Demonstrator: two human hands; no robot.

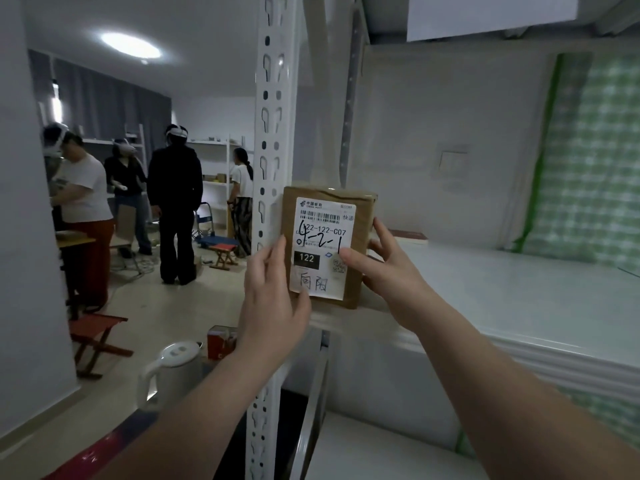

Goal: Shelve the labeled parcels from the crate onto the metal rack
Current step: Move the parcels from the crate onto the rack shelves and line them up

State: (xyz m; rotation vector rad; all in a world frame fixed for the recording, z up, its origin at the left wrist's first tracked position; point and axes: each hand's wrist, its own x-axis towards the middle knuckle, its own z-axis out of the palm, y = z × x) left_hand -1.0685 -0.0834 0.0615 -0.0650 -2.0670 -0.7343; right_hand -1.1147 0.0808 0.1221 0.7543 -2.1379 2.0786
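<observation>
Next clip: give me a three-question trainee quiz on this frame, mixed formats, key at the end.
1. True or false: the parcel lies flat, label down.
2. Of the left hand and the right hand, which holds the parcel? A) left only B) right only C) both
3. Fill in: the label's black box reads ___.
Key: 1 false; 2 C; 3 122.

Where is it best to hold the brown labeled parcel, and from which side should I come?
Grip the parcel by its two side edges, coming from the front: it stands upright, label facing out, and the post sits close on its left.
</observation>
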